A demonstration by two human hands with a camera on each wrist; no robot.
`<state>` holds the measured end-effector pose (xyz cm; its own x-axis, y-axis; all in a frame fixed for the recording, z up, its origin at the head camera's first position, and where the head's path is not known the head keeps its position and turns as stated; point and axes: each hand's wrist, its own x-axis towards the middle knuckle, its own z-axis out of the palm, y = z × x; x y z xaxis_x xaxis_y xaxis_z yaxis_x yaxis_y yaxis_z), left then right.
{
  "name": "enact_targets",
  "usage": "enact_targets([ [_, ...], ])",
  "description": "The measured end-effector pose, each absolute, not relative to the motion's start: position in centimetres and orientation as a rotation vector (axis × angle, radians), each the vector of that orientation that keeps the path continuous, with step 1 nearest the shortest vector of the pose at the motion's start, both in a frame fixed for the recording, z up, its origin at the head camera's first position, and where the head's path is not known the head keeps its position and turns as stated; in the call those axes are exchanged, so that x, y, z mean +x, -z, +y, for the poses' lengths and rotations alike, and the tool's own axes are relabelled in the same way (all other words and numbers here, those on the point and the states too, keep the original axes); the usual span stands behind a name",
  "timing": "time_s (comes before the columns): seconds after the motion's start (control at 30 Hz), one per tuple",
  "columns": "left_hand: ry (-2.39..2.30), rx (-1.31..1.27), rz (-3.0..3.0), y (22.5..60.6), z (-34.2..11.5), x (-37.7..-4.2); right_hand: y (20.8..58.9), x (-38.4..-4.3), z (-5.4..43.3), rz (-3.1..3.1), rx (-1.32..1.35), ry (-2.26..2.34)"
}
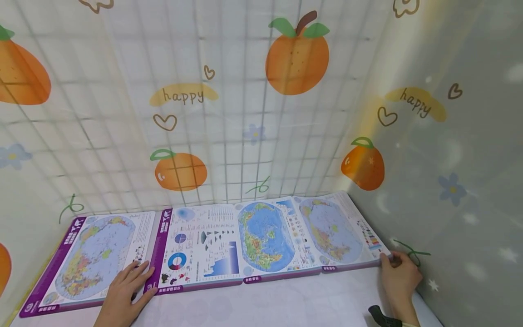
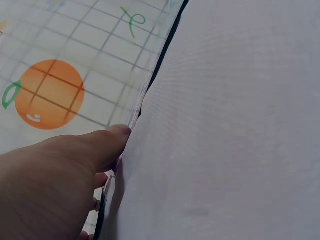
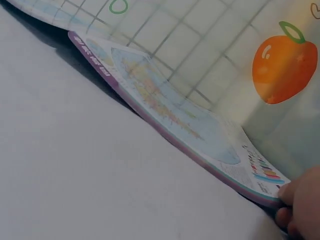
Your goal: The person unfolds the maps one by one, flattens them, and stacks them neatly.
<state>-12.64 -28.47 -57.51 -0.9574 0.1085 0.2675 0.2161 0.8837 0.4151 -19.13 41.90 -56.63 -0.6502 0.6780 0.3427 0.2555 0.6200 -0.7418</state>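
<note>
Several printed world-map sheets lie side by side along the back of the table. My left hand (image 1: 127, 290) rests with extended fingers on the right edge of the leftmost map sheet (image 1: 96, 259), its thumb on the purple-bordered information sheet (image 1: 196, 247) beside it. Beyond that are a blue relief-map panel (image 1: 267, 236) and a pale world-map panel (image 1: 333, 231). My right hand (image 1: 400, 274) pinches the near right corner of this pale panel, thumb on top. In the right wrist view, my right hand (image 3: 305, 202) grips the map's corner (image 3: 270, 192).
A white cloth (image 1: 253, 302) covers the table in front of the maps. Behind them hangs a translucent curtain (image 1: 241, 159) printed with oranges, over a wire grid. Another curtain side (image 1: 466, 150) closes in on the right. A dark strap (image 1: 384, 316) is at my right wrist.
</note>
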Motion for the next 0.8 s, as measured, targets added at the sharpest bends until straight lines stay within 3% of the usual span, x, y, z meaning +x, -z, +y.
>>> enact_targets([
  [0.8,0.668,-0.229,-2.778,56.4,-27.9,-12.5,56.3,-19.4,42.4,-2.382,-0.623,-0.702],
])
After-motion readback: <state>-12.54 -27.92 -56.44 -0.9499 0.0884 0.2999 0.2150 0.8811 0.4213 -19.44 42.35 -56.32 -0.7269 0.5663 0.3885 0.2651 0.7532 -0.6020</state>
